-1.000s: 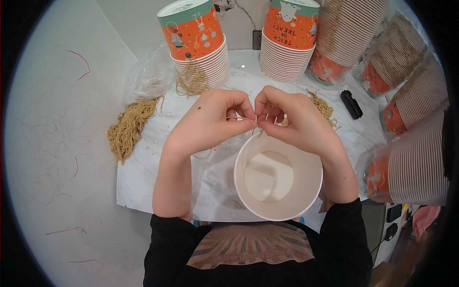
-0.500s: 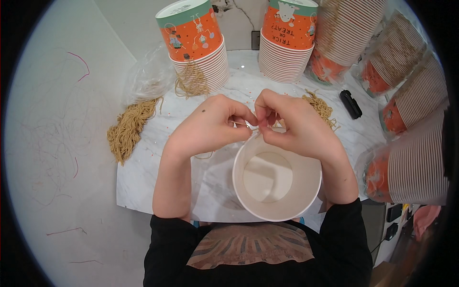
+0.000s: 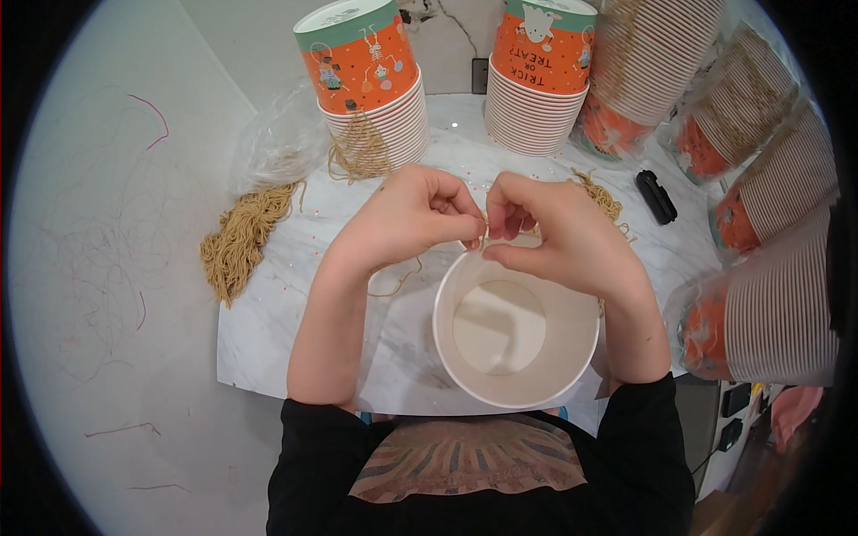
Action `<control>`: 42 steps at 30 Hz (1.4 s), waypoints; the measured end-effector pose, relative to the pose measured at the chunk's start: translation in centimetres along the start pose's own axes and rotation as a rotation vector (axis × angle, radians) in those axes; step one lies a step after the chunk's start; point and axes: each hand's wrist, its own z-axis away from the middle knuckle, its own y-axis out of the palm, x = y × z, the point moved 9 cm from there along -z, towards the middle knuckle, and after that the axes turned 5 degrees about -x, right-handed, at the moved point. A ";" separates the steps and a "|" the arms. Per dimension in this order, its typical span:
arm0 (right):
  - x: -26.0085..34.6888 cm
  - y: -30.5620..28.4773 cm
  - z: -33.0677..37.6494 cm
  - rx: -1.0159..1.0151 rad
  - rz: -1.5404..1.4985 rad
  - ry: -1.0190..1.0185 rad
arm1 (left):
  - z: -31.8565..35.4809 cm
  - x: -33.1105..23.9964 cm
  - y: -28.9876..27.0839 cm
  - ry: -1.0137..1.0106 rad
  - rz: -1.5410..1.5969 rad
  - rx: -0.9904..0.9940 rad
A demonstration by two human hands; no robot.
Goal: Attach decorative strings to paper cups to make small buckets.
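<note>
A white paper bucket stands before me with its round mouth facing up. Over its far rim my two hands meet at a tan cord. My left hand pinches the cord between thumb and forefinger. Curled close beside it, my right hand has its forefinger and thumb tips at the same short piece of cord, the thumb by the rim. A loose length of cord trails on the table below my left hand. The fingers partly hide where the cord meets the bucket.
A bundle of tan cords lies at left beside a clear plastic bag. Behind stand two stacks of orange buckets. Wrapped bucket stacks line the right. A black object and more cord lie nearby.
My left hand has turned slightly, and its fingertips now hold the cord more upright. My right thumb and forefinger have parted a little. The trailing cord shows more below my left hand.
</note>
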 end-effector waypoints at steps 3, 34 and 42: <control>-0.4 0.3 0.0 0.027 0.070 0.045 | -0.3 0.2 -0.2 -0.006 -0.015 -0.021; -1.5 0.5 -0.9 -0.139 0.108 0.003 | -0.4 -0.4 -1.9 0.083 -0.154 -0.250; -1.3 0.1 -1.1 -0.182 0.144 -0.053 | -1.5 0.1 -1.8 0.240 -0.036 -0.272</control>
